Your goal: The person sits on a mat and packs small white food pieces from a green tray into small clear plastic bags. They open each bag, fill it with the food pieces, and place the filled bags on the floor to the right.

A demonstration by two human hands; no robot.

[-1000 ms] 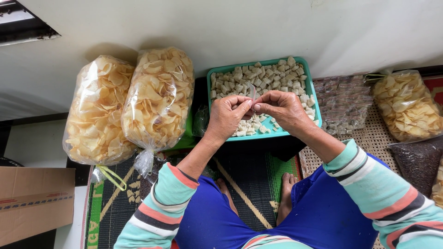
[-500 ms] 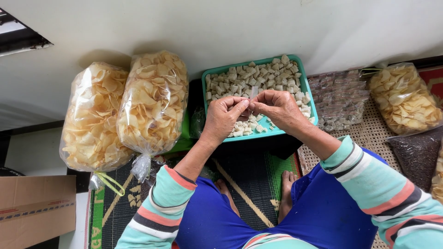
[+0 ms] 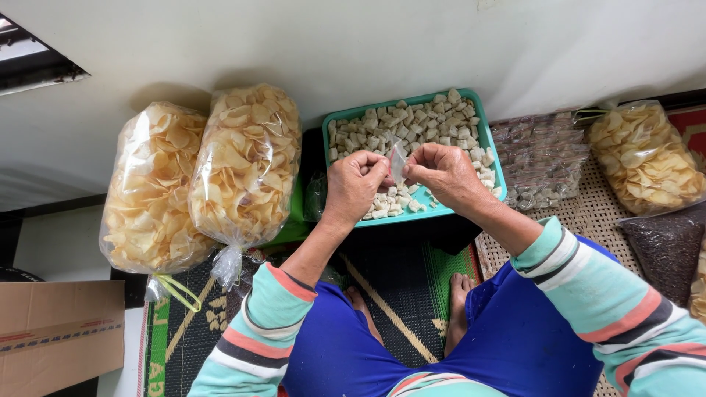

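My left hand (image 3: 354,184) and right hand (image 3: 441,173) both pinch one small clear plastic bag (image 3: 398,160) over one teal plastic tray (image 3: 485,110) of pale snack pieces. I count three large clear bags of yellow crackers (image 3: 246,162).

Your hands (image 3: 401,176) hover over the teal tray (image 3: 491,140), hemmed in: two tall cracker bags (image 3: 206,176) block the left, a pile of small packets (image 3: 540,165) the right, the wall (image 3: 353,44) beyond. Only the mat (image 3: 401,272) near your feet is open.
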